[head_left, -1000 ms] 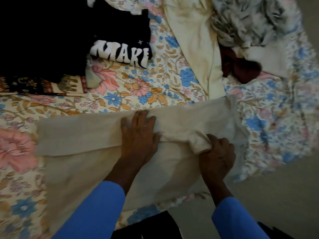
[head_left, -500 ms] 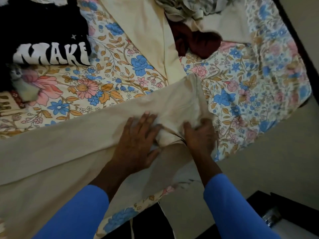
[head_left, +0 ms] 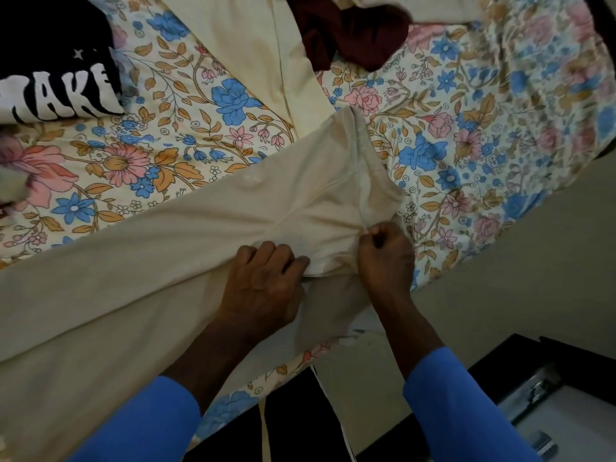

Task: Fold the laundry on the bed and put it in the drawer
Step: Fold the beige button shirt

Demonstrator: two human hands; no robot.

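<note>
Your floral-sheeted bed (head_left: 466, 135) fills the view, with grey floor (head_left: 533, 278) at 3 o'clock and a drawer (head_left: 560, 421) cut off at 5. The cream garment (head_left: 200, 235) lies from the centre toward 8 o'clock. Your right hand (head_left: 386, 261) pinches its bunched edge. Your left hand (head_left: 263, 285) presses just beside it, fingertips hidden in the fold, so its grip can't be told. A black printed shirt (head_left: 50, 61) is cropped at 10.

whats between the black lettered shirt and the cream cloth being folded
Mostly bare flowered bedsheet lies between the black shirt and the cream cloth, plus a blurred pale item at the left edge, seen in the head view.
</note>
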